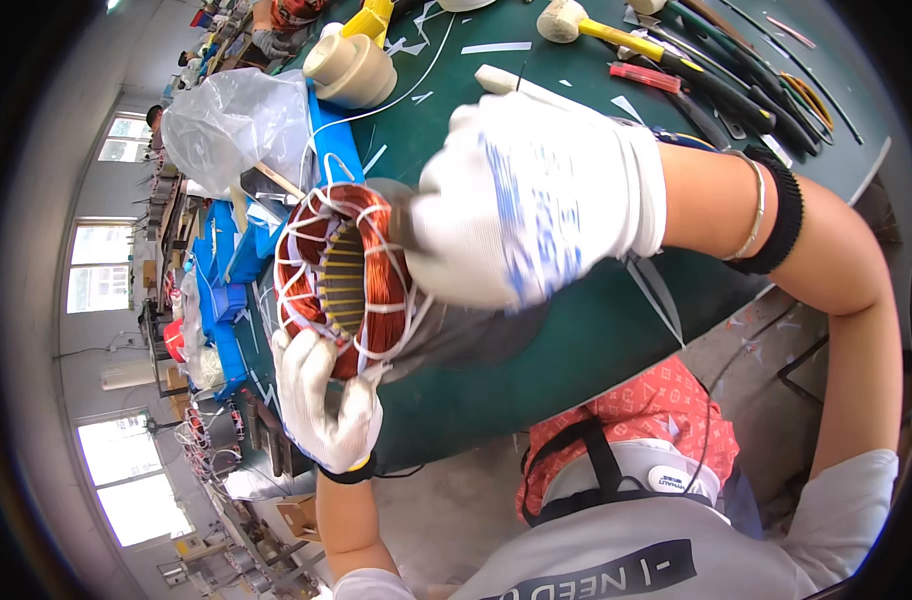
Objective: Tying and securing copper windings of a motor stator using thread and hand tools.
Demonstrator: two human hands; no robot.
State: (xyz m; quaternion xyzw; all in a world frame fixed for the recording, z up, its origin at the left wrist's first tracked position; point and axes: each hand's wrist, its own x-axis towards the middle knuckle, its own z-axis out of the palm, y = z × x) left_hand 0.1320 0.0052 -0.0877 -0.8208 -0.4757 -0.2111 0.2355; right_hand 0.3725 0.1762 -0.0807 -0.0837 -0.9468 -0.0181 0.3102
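A motor stator [384, 262] with copper windings stands on the green table [496, 370], its open bore turned toward me. White lacing cord loops round the coil ends, and yellowish strips line the slots inside. My left hand [328, 405], in a white glove, grips the lower rim of the stator with curled fingers. My right hand [541, 205], gloved too, is closed at the stator's right side. Motion smears its fingertips, and a dark blurred shape lies between them and the coil, so what it holds cannot be made out.
Beyond the stator stand a cream stepped plastic piece [351, 72] and a clear plastic bag [238, 130]. Blue bins [248, 255] lie to the left. A mallet [564, 20], a red-handled cutter [644, 77] and several tools cover the far right. Paper scraps are scattered about.
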